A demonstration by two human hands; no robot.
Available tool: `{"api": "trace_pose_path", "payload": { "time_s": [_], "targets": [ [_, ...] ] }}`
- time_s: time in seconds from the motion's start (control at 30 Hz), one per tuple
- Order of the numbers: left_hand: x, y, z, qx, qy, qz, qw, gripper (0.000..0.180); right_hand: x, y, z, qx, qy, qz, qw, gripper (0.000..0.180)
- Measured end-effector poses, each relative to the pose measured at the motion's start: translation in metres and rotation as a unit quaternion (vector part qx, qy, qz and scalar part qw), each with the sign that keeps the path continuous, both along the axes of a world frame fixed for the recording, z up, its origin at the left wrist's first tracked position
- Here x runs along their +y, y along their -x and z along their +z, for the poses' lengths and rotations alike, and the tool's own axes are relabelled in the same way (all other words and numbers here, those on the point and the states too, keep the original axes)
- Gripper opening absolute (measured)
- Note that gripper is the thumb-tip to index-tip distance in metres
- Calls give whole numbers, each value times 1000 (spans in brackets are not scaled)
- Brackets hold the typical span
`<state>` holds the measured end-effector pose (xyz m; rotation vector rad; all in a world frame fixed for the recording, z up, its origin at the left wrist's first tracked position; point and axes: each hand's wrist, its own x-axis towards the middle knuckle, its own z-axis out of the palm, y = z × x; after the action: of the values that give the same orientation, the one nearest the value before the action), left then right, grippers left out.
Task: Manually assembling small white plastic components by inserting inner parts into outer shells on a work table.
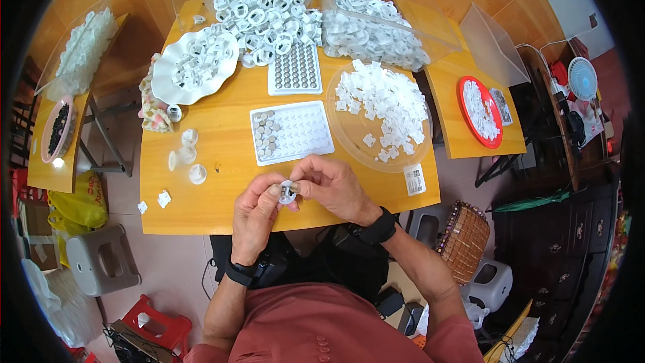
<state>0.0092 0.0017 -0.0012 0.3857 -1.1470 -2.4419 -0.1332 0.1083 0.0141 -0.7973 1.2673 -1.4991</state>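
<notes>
Over the table's front edge, both hands are closed around one small round white plastic piece [287, 193] with a dark middle. My left hand [255, 212] grips its left side between thumb and fingers. Thumb and fingertips of my right hand [336, 188] press on its right side; whether they also pinch a smaller part cannot be made out. Just beyond lies a white tray [316, 151] with silver button cells in its left part. A clear round tray [336, 131] of small white plastic pieces stands to the right. Several round white pieces [197, 174] lie to the left.
Farther back are a fuller button-cell tray [272, 87], a scalloped white plate [161, 87] of parts, a large heap of white parts [262, 7] and a clear bin [430, 33]. A red plate [463, 101] sits on the right side table. Stools [101, 262] stand below.
</notes>
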Motion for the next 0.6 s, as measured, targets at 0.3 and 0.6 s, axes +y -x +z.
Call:
{"api": "trace_pose_path", "payload": {
  "time_s": [0.3,0.6],
  "targets": [
    [3,2,-4,-7,20,38,999,22,-3,-6,3,134,-28,-59,989,6],
    [3,1,-5,-11,24,38,999,22,-1,-5,-5,-1,-3,-8,1000,14]
  ]
}}
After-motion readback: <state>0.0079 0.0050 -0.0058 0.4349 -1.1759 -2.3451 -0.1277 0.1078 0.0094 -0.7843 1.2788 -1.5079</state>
